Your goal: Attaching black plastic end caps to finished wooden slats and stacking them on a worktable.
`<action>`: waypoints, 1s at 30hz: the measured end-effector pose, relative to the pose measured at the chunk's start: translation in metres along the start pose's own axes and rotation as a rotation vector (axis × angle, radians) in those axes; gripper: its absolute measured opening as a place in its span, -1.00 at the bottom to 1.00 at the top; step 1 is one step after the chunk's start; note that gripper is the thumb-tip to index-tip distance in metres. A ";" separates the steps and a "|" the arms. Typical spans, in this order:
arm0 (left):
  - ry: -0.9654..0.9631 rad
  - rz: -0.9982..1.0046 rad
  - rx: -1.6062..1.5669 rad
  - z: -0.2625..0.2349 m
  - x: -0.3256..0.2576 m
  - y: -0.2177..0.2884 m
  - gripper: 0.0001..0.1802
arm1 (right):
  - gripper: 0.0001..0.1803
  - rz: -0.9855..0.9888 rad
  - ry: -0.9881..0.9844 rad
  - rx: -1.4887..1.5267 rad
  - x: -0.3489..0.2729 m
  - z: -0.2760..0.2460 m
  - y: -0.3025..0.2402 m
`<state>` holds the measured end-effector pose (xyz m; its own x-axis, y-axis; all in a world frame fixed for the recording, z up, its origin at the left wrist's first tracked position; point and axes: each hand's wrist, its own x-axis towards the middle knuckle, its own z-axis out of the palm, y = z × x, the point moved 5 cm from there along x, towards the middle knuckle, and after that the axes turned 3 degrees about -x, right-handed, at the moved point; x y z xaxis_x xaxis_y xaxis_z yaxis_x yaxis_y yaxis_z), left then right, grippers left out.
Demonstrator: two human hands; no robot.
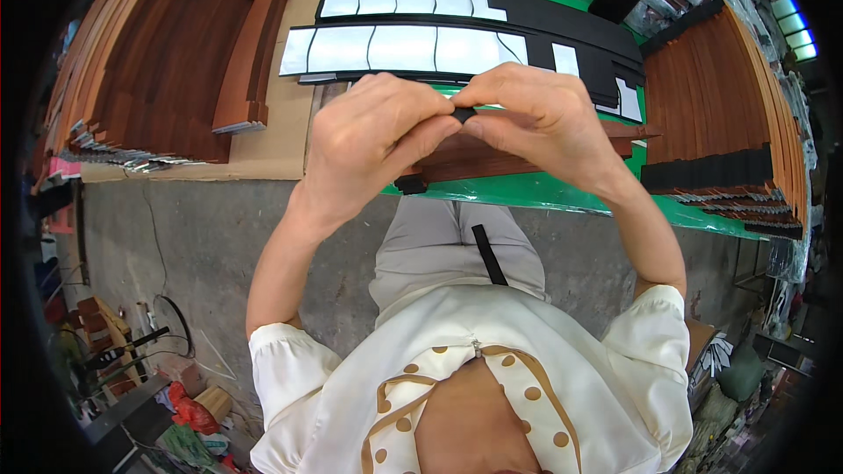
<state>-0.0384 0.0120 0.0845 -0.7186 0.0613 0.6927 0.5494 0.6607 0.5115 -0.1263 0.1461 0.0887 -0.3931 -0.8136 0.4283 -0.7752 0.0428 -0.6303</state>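
My left hand [373, 127] and my right hand [536, 114] meet over the front edge of the table. Thumb and forefinger of each pinch a small black piece [463, 113], probably a bit of foam strip, mostly covered by the fingertips. Beneath both hands lies a reddish-brown board [492, 162] with a black covering on its left end. Just beyond them are black foam sheets [571, 22], several sections of which carry white backing paper [404, 48]. A narrow black strip [490, 254] lies across my trouser leg.
Stacked brown boards [158, 61] stand at the left on cardboard [281, 132]. Another stack [707, 105], its ends covered in black, stands on the green table surface [544, 197] at right. Behind it are plastic-wrapped bundles [685, 0]. Cables and clutter cover the floor at lower left.
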 end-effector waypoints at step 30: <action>0.087 -0.425 -0.238 0.027 -0.068 -0.035 -0.73 | -0.70 0.113 -0.030 0.024 -0.018 0.034 0.014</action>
<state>-0.0201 0.0050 0.0064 -0.8677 -0.2456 0.4321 0.3047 0.4239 0.8529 -0.1128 0.1418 0.0499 -0.4617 -0.8216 0.3343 -0.7148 0.1215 -0.6887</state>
